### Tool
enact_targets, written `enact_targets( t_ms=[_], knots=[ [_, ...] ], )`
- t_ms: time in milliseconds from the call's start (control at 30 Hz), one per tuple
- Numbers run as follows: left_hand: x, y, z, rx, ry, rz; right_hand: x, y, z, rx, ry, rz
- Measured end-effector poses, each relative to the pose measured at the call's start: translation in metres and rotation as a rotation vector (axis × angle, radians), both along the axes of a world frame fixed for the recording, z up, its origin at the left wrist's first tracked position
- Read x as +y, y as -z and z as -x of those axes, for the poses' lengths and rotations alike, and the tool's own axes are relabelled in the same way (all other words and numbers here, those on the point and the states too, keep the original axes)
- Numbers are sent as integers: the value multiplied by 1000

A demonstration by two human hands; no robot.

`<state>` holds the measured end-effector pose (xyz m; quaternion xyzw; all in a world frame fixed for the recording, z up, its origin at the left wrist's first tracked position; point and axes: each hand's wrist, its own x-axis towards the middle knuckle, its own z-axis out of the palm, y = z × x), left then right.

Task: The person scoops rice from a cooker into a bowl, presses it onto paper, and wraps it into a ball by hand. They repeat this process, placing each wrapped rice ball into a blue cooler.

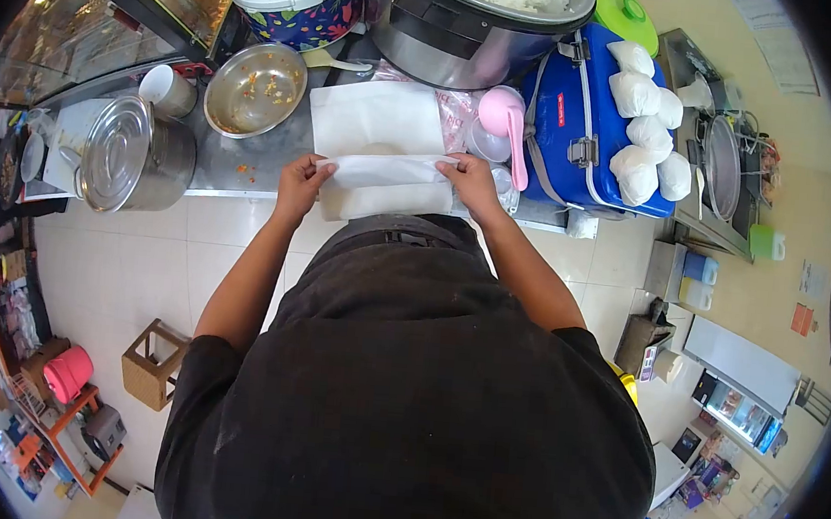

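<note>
Both hands grip a sheet of white wrapping paper (373, 115) at the counter's front edge. My left hand (301, 187) pinches the left end of its folded strip between thumb and fingers. At the right end of the same strip, my right hand (472, 184) pinches it too. The near part of the paper hangs toward my waist, while the far part lies flat on the counter. A pale rounded shape (381, 148) peeks out just behind the fold; what it is I cannot make out. Beside my right hand rests a pink scoop (515, 136) on a clear container.
Behind the paper stands a large cooker (471, 44) of white rice. To the left are a steel bowl (255, 91) with food scraps and a lidded steel pot (138, 155). A blue cooler box (587, 127) on the right carries several white filled bags (637, 174).
</note>
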<state>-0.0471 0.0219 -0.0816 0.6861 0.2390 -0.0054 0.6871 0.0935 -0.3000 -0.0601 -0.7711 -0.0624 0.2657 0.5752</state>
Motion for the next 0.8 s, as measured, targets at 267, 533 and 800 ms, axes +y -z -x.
enact_targets(
  t_ms=[267, 533, 800],
  knots=[
    [4, 7, 4, -80, 19, 89, -3, 2, 3, 214, -1, -170],
    [22, 4, 5, 9, 143, 128, -5, -4, -1, 145, -88, -42],
    [20, 0, -19, -7, 114, -248, 14, -5, -13, -35, -64, 112]
  ],
)
